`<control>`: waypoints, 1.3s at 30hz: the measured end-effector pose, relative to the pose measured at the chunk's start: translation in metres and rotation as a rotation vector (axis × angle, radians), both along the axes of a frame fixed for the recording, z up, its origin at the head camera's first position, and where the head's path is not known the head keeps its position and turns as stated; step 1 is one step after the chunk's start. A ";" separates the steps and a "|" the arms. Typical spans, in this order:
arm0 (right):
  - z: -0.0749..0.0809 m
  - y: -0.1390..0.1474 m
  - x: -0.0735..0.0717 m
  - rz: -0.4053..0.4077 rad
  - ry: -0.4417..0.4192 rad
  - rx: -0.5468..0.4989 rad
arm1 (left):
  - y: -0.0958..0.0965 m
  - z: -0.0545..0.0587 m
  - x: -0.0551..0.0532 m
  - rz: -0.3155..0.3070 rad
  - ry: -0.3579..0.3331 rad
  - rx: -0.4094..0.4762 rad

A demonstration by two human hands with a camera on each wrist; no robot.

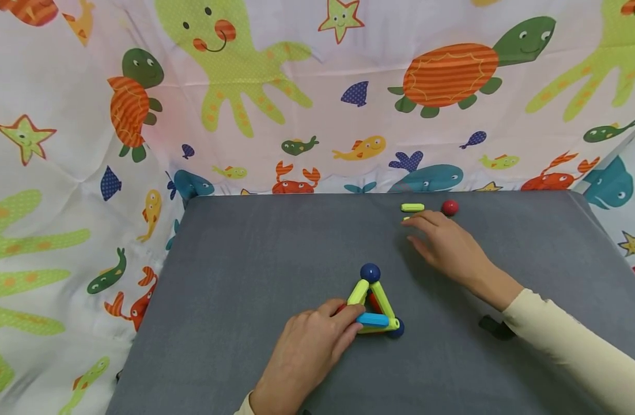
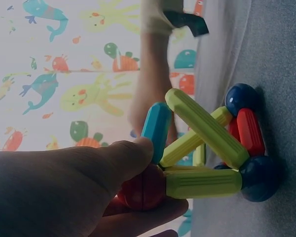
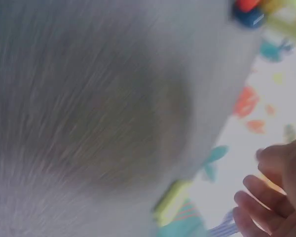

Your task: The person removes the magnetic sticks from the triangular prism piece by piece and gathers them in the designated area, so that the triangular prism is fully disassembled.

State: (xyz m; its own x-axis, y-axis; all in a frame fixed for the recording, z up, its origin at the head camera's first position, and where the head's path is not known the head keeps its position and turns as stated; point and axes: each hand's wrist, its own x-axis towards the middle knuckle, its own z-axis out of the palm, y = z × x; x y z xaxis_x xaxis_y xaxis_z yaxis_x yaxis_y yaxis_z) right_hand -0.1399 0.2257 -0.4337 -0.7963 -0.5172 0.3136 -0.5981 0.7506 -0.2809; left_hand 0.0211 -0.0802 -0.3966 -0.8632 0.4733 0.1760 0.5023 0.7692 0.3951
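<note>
My left hand grips a structure of magnetic building sticks and balls at its red ball, with the thumb against a short blue stick. Yellow-green sticks, a red stick and dark blue balls make up the rest, and its lower balls appear to touch the table. My right hand hovers near the table's back, fingers loosely bent and holding nothing. Close to its fingertips lies a yellow-green stick; another stick is mostly hidden by the fingers. A loose red ball sits just beyond the hand.
The grey table ends at the back against a hanging cloth printed with sea animals. A dark strap piece shows by the right sleeve. The right wrist view is blurred.
</note>
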 end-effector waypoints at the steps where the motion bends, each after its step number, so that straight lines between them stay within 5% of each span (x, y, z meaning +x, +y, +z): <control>1: 0.006 -0.004 0.010 0.019 0.012 -0.015 | 0.000 0.000 0.000 0.000 -0.002 -0.001; 7: 0.032 -0.024 0.062 0.175 0.039 -0.114 | 0.000 0.000 0.000 0.000 0.006 -0.005; 15: 0.033 -0.046 0.107 0.289 -0.053 -0.152 | -0.001 -0.004 0.001 -0.005 0.065 0.011; 20: 0.026 -0.055 0.117 0.321 -0.042 -0.181 | -0.001 -0.007 0.002 -0.008 0.100 0.028; 31: 0.022 -0.064 0.124 0.288 -0.081 -0.188 | -0.003 -0.009 0.004 -0.002 0.051 0.043; 39: 0.018 -0.068 0.126 0.322 -0.001 -0.200 | -0.004 -0.008 0.004 0.006 0.028 0.026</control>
